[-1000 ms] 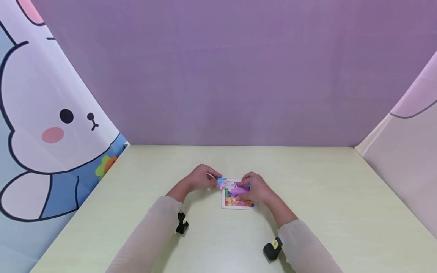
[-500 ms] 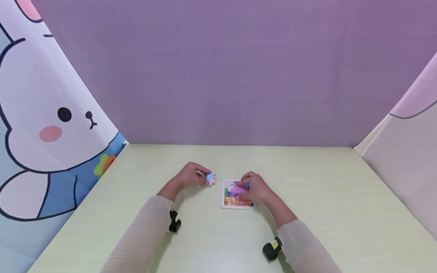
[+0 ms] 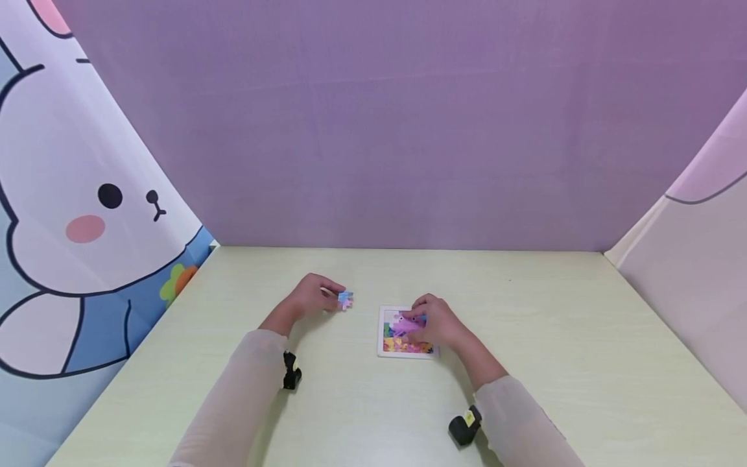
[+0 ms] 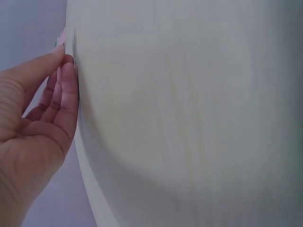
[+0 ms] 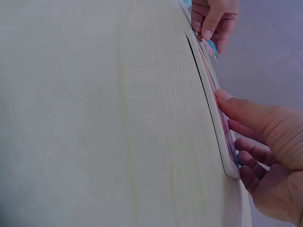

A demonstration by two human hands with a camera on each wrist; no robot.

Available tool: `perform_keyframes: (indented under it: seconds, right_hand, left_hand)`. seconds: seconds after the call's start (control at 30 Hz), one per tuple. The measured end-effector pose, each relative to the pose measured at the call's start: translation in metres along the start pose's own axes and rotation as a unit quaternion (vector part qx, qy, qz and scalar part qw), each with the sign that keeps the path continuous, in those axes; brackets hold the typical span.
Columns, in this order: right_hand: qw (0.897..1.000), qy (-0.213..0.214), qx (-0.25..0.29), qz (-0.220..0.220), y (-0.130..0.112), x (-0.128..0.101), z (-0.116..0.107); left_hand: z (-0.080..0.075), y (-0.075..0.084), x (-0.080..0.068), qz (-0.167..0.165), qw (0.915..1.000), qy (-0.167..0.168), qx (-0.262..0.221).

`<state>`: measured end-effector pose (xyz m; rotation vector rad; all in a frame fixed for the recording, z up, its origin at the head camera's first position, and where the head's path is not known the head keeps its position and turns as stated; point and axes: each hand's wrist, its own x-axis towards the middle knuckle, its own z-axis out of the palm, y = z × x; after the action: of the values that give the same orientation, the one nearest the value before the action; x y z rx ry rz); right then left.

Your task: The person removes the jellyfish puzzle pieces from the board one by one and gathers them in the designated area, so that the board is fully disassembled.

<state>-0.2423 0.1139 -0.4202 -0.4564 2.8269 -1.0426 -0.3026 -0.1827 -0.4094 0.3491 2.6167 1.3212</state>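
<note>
My left hand (image 3: 311, 295) pinches a small blue and pink jigsaw piece (image 3: 345, 299) between thumb and fingertips. It is left of a jigsaw puzzle (image 3: 397, 344) in a white frame, apart from it and close over the table. In the left wrist view only a pink sliver of the piece (image 4: 62, 38) shows past the thumb. My right hand (image 3: 439, 322) rests on the puzzle's right side and hides part of its picture. In the right wrist view the thumb (image 5: 227, 96) touches the puzzle face, with the other fingers near the frame's end. A pale patch shows at the puzzle's upper left.
The pale wooden table (image 3: 356, 408) extends around the puzzle on every side. Behind it stands a purple backdrop (image 3: 408, 130), with a cartoon-printed cloth (image 3: 87, 194) at the left. A black wrist camera (image 3: 465, 428) hangs beneath the right sleeve, another (image 3: 292, 372) beneath the left.
My left hand has moved left and slightly away from me, carrying the jigsaw piece off the puzzle's upper left corner. The right hand has stayed on the puzzle.
</note>
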Motion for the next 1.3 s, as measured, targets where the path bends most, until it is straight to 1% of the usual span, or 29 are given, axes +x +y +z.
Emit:
perform_keyframes:
  seconds: [0.33,0.73,1.03,1.17,1.3]
  right_hand:
    - [1.0,-0.004,0.003,0.008,-0.002,-0.002,0.0]
    - [1.0,-0.002,0.006,0.006,-0.002,-0.001,0.0]
    - [1.0,-0.005,0.008,0.009,-0.003,-0.001,-0.001]
    - [1.0,-0.005,0.005,0.007,-0.003,-0.001,-0.001]
    - [1.0,-0.006,0.0,0.005,-0.002,-0.001,-0.001]
  left_hand:
    - [-0.002,-0.002,0.007,-0.022,0.9997,-0.004,-0.007]
    - [0.0,-0.003,0.022,-0.016,0.9996,-0.022,0.011]
    - [-0.002,0.002,0.019,-0.015,0.9993,-0.031,0.012]
    - [-0.001,-0.001,0.019,-0.015,0.9995,-0.028,-0.001]
    - [-0.001,-0.002,0.019,-0.006,0.9994,-0.027,-0.021]
